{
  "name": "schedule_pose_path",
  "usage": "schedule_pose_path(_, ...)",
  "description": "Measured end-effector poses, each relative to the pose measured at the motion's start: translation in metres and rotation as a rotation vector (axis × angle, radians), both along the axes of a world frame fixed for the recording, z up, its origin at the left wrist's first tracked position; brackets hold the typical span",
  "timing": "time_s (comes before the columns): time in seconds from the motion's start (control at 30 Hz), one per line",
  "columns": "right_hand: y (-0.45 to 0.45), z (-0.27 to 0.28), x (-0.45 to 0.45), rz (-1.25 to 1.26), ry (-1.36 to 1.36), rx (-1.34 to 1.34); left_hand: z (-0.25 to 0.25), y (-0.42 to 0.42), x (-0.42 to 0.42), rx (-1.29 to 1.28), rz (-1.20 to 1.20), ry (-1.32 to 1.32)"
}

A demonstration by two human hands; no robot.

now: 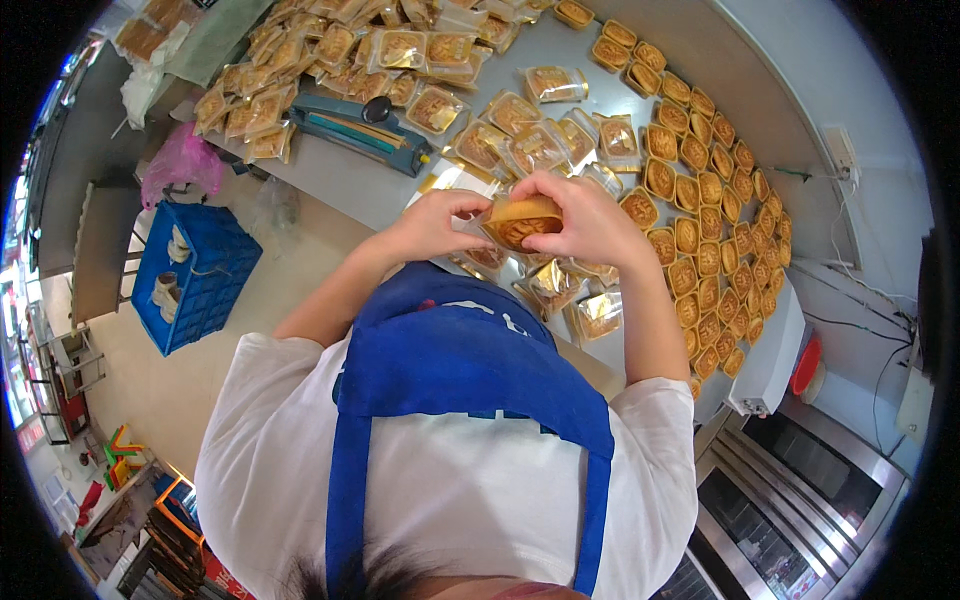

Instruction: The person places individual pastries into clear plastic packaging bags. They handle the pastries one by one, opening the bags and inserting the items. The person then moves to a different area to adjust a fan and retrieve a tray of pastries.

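My right hand (586, 219) grips a mooncake in a gold tray (525, 223), tilted so its patterned top faces me. At the tray's left end, my left hand (435, 221) pinches what looks like the mouth of a clear plastic bag; the fingers hide part of it. Bagged mooncakes (536, 146) lie around and beneath both hands. Unbagged mooncakes in gold trays (709, 221) stand in rows to the right. A blue-green impulse sealer (356, 133) with a black knob sits beyond my left hand, beside a large pile of bagged mooncakes (334, 45).
The metal table (322, 176) has a raised wall along its far right side. A blue plastic crate (217, 277) stands at left on the floor, near a pink plastic bag (182, 165). A white appliance (772, 360) and steel ovens (795, 487) are at lower right.
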State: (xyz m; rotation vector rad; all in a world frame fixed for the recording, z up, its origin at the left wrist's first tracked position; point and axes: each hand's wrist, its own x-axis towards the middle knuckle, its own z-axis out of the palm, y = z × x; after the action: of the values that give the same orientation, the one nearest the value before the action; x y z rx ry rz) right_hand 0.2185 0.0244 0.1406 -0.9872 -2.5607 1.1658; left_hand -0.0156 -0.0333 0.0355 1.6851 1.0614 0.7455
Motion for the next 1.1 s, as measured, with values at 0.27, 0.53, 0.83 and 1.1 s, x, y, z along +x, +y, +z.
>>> schedule_pose_path(0.27, -0.008, -0.004, -0.007, 0.077, -0.069, 0.138, 0.021, 0.006, 0.0, -0.064, -0.202, 0.16)
schedule_pose_path(0.53, 0.0, 0.005, -0.017, -0.104, -0.01, 0.168, -0.014, 0.011, 0.006, -0.332, -0.074, -0.279)
schedule_pose_path(0.83, 0.011, -0.017, -0.014, -0.077, 0.073, 0.087, -0.022, 0.012, 0.024, -0.588, 0.177, -0.776)
schedule_pose_path(1.1, 0.005, -0.061, -0.017, 0.014, -0.04, -0.276, -0.05, 0.009, 0.027, -0.587, 0.215, -0.504)
